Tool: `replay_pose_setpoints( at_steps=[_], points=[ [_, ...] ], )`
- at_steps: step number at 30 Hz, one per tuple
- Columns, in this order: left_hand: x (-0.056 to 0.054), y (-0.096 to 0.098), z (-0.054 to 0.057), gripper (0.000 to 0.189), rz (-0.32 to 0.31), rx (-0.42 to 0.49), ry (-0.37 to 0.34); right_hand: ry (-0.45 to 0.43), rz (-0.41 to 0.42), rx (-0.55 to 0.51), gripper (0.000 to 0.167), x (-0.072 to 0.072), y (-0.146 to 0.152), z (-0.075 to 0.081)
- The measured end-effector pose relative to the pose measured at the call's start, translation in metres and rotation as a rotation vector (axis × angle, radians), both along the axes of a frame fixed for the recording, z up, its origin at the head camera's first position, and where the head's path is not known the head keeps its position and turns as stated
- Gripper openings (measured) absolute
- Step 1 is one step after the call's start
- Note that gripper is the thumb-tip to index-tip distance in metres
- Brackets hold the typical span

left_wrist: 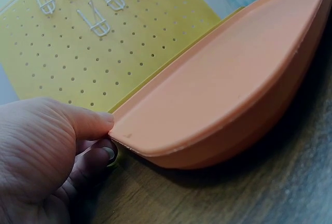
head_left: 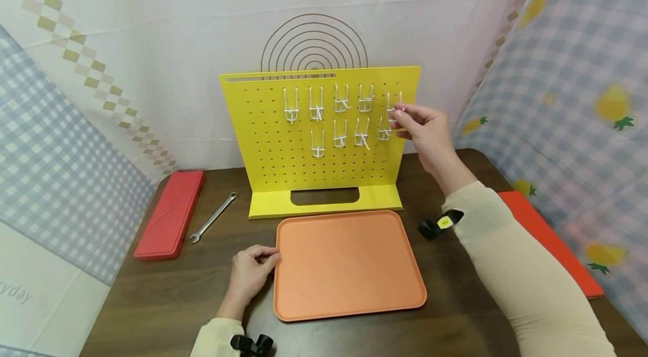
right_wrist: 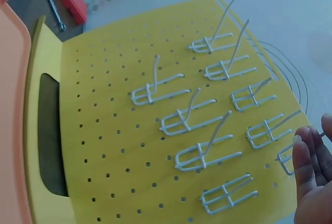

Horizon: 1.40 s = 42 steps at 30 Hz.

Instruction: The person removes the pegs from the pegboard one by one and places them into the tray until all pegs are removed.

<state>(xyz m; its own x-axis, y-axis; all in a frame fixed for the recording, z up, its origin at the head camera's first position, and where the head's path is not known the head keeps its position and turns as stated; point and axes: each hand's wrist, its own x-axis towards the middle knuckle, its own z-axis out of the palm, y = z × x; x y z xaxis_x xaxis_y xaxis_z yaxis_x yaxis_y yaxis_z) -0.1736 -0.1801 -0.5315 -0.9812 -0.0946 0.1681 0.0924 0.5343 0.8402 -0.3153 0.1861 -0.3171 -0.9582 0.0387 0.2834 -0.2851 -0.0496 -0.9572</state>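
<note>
A yellow pegboard point(head_left: 273, 149) stands upright on its base, with several white wire hooks point(head_left: 316, 112) in two rows on its upper part. At the top right end of these rows, my right hand point(head_left: 427, 135) pinches a white wire hook point(head_left: 388, 101) between thumb and fingers; its front end is partly hidden by the fingertips. In front of the board lies an orange tray point(head_left: 349, 267). My left hand point(head_left: 250, 272) grips the tray's left rim, thumb on top and fingers curled beside and below the edge, as the left wrist view shows.
Left of the board lie a metal wrench point(head_left: 215, 217) and a red case point(head_left: 172, 213). On the right, a flat red object point(head_left: 552, 247) is partly behind my right forearm. Patterned cloths point(head_left: 152, 36) hang behind and on both sides of the dark wooden table point(head_left: 136, 301).
</note>
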Motion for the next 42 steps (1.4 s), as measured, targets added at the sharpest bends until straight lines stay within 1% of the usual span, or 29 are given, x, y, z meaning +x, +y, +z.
replay_pose_setpoints(
  at_steps=[4,7,11,15,19,25,29,32,35,39,42],
  points=[
    [0.000,0.001,0.000,0.005,-0.006,-0.004,0.014,0.008,-0.006,0.009,0.038,0.014,0.008,-0.014],
    [-0.001,0.001,0.000,0.005,-0.008,0.002,0.025,0.016,0.003,-0.010,0.036,0.023,0.011,-0.028],
    [-0.002,0.000,-0.001,0.005,-0.005,0.005,0.030,0.028,0.040,-0.059,0.038,0.034,0.011,-0.052],
    [-0.002,-0.002,-0.002,0.005,-0.005,0.000,0.026,0.020,0.065,-0.076,0.035,0.044,0.011,-0.078],
    [-0.001,-0.002,-0.002,0.006,-0.012,-0.001,0.024,-0.018,0.063,-0.057,0.033,0.054,0.011,-0.101],
    [-0.001,-0.001,-0.001,0.005,-0.010,0.011,0.011,-0.090,0.043,0.054,0.038,0.069,0.011,-0.127],
    [-0.001,0.000,0.000,0.006,-0.003,0.020,0.001,-0.148,0.053,0.115,0.040,0.076,0.010,-0.137],
    [-0.001,0.000,0.001,0.006,0.002,0.017,-0.001,-0.161,0.062,0.152,0.039,0.079,0.008,-0.142],
    [-0.001,-0.001,0.001,0.006,0.003,0.008,0.000,-0.143,0.079,0.196,0.035,0.081,0.003,-0.146],
    [-0.001,-0.001,0.001,0.006,0.004,0.003,-0.004,-0.103,0.126,0.242,0.028,0.082,-0.008,-0.148],
    [-0.001,0.000,0.000,0.006,0.001,0.004,-0.009,-0.072,0.167,0.296,0.023,0.086,-0.021,-0.141]
  ],
)
